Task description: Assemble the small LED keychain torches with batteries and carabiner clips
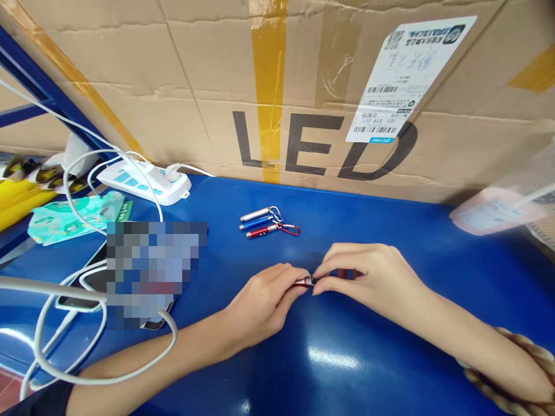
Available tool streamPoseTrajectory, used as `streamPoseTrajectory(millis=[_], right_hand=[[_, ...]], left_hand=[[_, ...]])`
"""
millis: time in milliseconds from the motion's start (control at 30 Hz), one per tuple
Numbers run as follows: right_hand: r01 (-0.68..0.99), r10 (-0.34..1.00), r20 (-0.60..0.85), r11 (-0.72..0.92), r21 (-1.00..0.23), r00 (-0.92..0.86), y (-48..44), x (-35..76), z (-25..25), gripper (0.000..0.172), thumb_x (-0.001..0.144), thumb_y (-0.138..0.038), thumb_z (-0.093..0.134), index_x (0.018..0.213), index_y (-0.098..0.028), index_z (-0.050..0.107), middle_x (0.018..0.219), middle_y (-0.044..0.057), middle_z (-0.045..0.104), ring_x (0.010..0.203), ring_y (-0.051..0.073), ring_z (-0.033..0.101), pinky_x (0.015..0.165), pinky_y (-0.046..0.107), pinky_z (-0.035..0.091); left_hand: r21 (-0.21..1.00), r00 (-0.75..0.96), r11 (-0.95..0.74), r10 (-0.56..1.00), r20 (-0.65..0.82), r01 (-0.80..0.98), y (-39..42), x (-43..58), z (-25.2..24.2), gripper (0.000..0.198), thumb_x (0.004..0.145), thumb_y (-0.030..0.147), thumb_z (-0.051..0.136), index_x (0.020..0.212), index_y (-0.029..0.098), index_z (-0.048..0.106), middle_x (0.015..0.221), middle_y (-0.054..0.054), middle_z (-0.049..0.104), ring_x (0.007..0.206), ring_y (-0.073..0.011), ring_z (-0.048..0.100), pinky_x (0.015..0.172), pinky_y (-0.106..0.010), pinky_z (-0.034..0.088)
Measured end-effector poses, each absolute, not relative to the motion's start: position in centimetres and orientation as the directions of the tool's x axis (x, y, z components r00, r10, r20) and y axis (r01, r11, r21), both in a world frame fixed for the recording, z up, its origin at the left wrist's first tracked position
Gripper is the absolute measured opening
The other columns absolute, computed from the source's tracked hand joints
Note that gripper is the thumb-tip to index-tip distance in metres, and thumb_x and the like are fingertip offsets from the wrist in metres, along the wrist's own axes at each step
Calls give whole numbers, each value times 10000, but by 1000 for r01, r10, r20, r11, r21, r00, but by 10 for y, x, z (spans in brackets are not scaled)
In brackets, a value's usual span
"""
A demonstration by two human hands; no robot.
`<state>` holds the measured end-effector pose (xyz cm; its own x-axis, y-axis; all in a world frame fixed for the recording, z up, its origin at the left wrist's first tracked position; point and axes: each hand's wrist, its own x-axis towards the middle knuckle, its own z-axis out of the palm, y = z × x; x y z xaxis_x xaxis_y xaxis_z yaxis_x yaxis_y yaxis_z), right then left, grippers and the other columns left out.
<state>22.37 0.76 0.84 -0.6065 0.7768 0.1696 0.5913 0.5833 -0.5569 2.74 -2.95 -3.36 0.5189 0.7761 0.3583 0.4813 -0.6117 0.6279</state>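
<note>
Between the fingers of my left hand (266, 297) is a small red cylinder (303, 281), mostly covered by the fingers. My right hand (368, 268) pinches the cylinder's right end, where a small dark and metallic part shows. Both hands are just above the blue table. Beyond them, three slim penlight-like keychains lie side by side: a silver one (255, 215), a blue one (255, 223) and a red one (262, 231). Their clips point to the right.
A large cardboard box (208, 75) stands along the table's back. At left are a white power strip (145, 180), a green packet (78, 216), a phone (82, 292), a blurred-out screen and looping white cables. A pinkish container (485, 212) sits at back right.
</note>
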Motion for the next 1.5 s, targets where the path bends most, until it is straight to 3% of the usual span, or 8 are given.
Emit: streamPoseTrajectory(millis=[100,433,600,833,1000,1167,1300,1500], right_hand=[[565,745,208,630,-533,-634,7,224,8,213,794,-438,617,729,-254,703,717,-53,665,570,73,575,470,196,349],[501,703,314,688,-525,-638,2,225,11,111,830,-279,609,766,-245,693,740,-51,659,618,69,594,516,184,374],[500,651,346,749,-435,-675,0,228,14,156,869,-294,561,782,-246,681,777,-55,665,633,64,606,533,186,371],[478,489,324,870,-116,-810,2,228,14,427,964,-368,331,719,-224,650,657,-36,617,519,76,551,472,229,310],[419,423,315,904,-83,-850,2,225,13,478,996,-259,226,738,-204,625,617,-29,580,519,79,546,496,231,327],[452,446,291,891,-52,-846,-1,221,7,455,986,-211,235,733,-184,612,638,-10,583,496,92,532,466,253,309],[519,543,262,840,-159,-798,-4,218,2,389,964,-229,304,701,-185,588,611,-15,573,478,90,511,432,250,265],[557,737,28,535,-636,-675,-9,211,4,368,924,-255,391,598,-174,541,517,-28,560,463,76,486,479,210,320]], left_hand=[[643,521,-593,786,332,484,-29,28,-33,185,943,159,374,986,135,552,786,-41,602,692,-145,555,652,-248,476],[565,514,-612,785,347,553,-33,26,-33,275,977,238,289,1067,145,531,794,-37,580,654,-138,543,608,-246,479],[571,523,-620,777,350,538,-32,27,-31,281,981,254,281,1048,141,530,771,-34,583,680,-147,540,641,-253,476],[642,546,-617,763,346,455,-33,27,-33,252,970,213,303,927,144,541,740,-29,567,658,-139,518,624,-238,447],[698,551,-608,754,358,379,-36,28,-34,207,952,178,331,879,150,523,715,-10,558,608,-113,510,570,-204,425],[687,525,-599,772,359,411,-37,29,-36,205,934,143,338,841,153,520,673,1,537,571,-109,491,537,-203,410],[637,507,-621,770,387,457,-36,29,-36,194,937,153,353,903,135,543,673,-5,538,555,-111,483,519,-203,408],[471,518,-687,726,452,553,-36,29,-36,285,969,216,295,947,105,558,624,-13,536,516,-124,477,495,-224,425]])
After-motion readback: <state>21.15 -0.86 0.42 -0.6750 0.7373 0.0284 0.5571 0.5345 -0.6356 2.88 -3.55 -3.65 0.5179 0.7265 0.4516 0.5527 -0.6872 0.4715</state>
